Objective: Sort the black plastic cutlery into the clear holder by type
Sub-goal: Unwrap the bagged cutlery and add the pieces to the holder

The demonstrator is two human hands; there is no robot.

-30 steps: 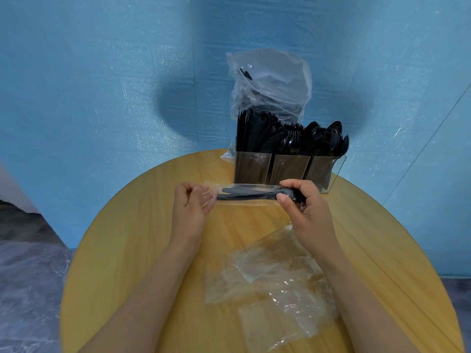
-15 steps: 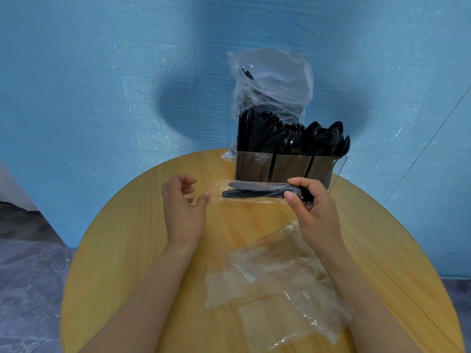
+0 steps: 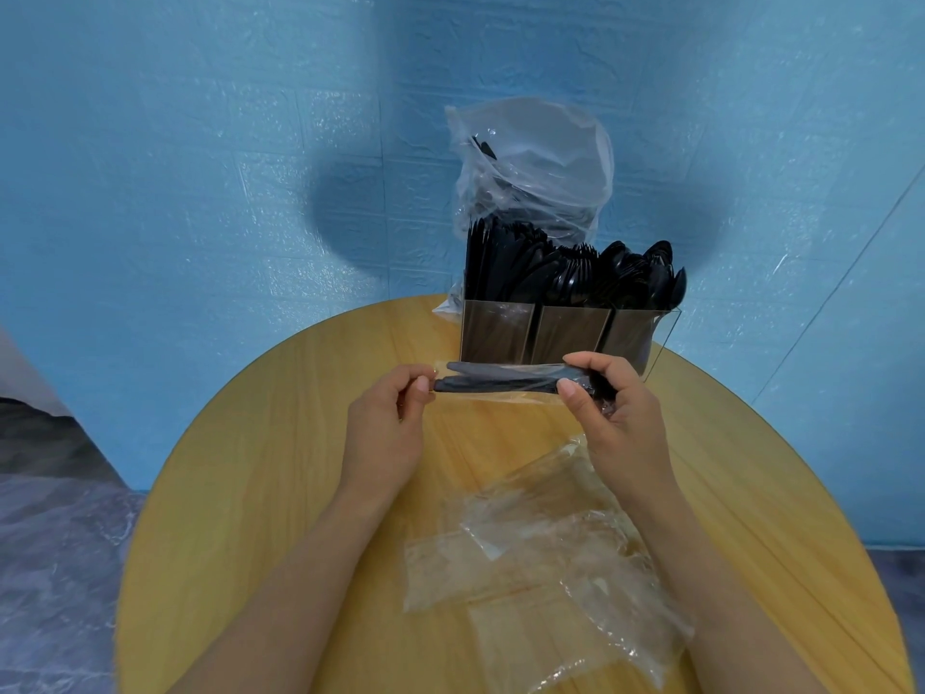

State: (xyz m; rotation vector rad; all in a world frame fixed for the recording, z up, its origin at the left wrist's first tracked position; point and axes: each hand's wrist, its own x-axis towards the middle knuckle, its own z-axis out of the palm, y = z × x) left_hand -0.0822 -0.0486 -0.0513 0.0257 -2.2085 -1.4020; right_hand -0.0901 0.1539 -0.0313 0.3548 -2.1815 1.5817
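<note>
Cutlery pack (image 3: 505,382) sits just in front of the clear holder (image 3: 560,333); my left hand (image 3: 385,433) pinches its wrapper end, right hand (image 3: 615,418) grips the other, so I can tear it open.

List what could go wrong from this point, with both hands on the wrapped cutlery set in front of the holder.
1. The left hand pinches only the end of the thin clear wrapper; it may tear abruptly, spilling the black plastic cutlery.
2. The clear three-compartment holder is already crowded with black utensils, so added pieces could jam or land in the wrong slot.
3. The right hand works close in front of the holder and might knock it.
</note>
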